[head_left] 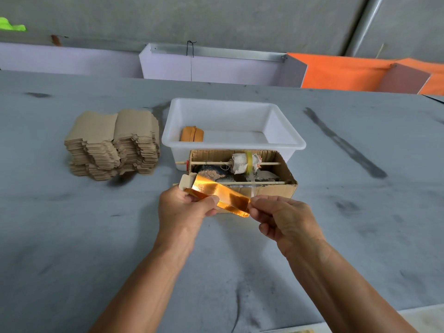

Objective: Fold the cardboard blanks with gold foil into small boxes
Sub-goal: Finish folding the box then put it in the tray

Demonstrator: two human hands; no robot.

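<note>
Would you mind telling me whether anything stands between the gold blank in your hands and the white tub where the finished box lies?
Yes: the open cardboard box with sticks sits directly between the gold blank and the white tub.

Two bare forearms enter from the bottom edge, one per side. No sleeves visible anywhere up to the frame edge; no gloves, no watch, no rings, no bracelets or bands at either wrist. Left hand (185, 210): bare, knuckles and tendons visible on the back, short nails on the fingers nearest the grip. Right hand (286, 219): bare, back facing the camera, creases over the knuckles, thumbnail short. Both forearms lean, with faint veins. No marks, tattoos or plasters seen on either arm.
</note>
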